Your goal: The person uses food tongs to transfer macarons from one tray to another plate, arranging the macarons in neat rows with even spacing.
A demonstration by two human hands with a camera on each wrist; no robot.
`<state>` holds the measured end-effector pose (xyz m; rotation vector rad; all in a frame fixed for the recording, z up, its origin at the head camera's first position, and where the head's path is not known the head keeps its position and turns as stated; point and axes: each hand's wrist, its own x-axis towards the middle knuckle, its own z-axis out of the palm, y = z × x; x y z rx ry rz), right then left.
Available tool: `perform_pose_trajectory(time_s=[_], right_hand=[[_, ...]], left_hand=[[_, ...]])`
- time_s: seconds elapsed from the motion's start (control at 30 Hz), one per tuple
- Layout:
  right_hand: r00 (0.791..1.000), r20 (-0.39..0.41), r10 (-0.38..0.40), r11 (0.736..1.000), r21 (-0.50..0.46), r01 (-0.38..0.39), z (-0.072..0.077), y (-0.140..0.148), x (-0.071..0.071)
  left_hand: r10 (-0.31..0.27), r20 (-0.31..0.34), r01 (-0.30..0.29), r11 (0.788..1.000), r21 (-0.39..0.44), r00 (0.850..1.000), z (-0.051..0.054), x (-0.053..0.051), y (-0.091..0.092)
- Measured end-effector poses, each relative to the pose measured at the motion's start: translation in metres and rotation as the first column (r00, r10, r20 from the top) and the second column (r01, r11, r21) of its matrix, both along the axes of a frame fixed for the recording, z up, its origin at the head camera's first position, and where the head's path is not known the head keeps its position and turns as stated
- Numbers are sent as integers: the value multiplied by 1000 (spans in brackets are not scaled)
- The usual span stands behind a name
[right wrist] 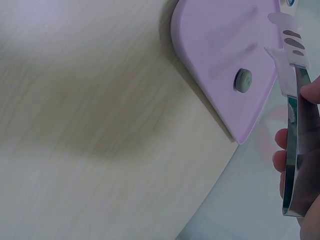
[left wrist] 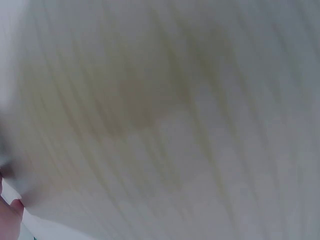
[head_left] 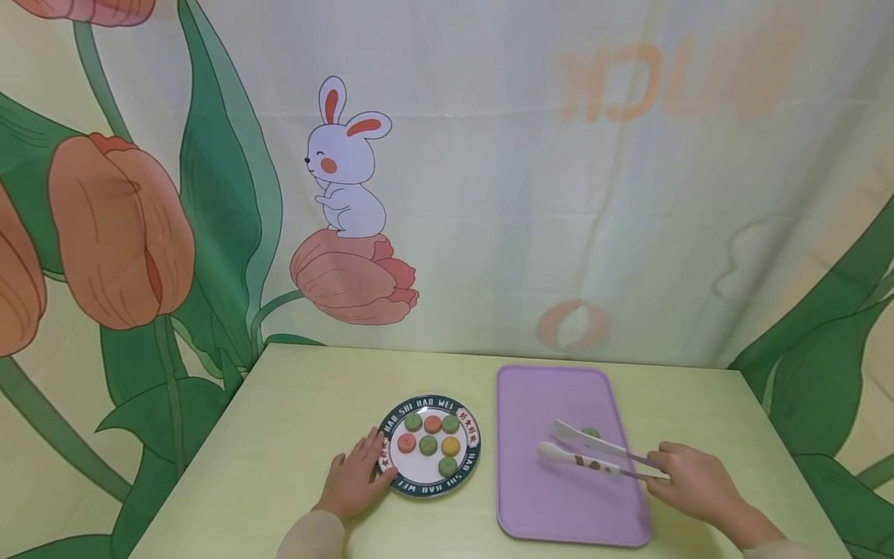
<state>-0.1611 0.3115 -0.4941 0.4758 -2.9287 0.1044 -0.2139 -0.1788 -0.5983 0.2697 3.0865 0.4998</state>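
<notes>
My right hand (head_left: 698, 481) grips a pair of tongs (head_left: 594, 463) with metal arms and white tips, one tip patterned with brown spots. The tips are spread apart over a purple tray (head_left: 573, 512). Beside the upper tip, a small green round cookie-like piece (right wrist: 243, 80) lies on the tray, partly covered in the head view. My left hand (head_left: 355, 477) touches the left rim of a round plate (head_left: 427, 491), fingers extended and thumb at the rim. On the plate sit several similar pieces: green (head_left: 428, 445), pink (head_left: 407, 442) and one yellow (head_left: 450, 446).
Plate and tray stand side by side on a pale wood-grain table (head_left: 279, 435), the plate left of the tray. Behind the table's far edge hangs a curtain (head_left: 475, 194) printed with tulips and a rabbit. The left wrist view is mostly blurred, pale surface.
</notes>
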Motion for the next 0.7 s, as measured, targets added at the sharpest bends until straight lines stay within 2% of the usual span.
perform_pose_trajectory(time_s=[0.7], right_hand=[[998, 33, -54, 999, 4, 54, 1, 15, 5]], left_hand=[[-6, -8, 6, 1000, -5, 1000, -3, -1, -2]])
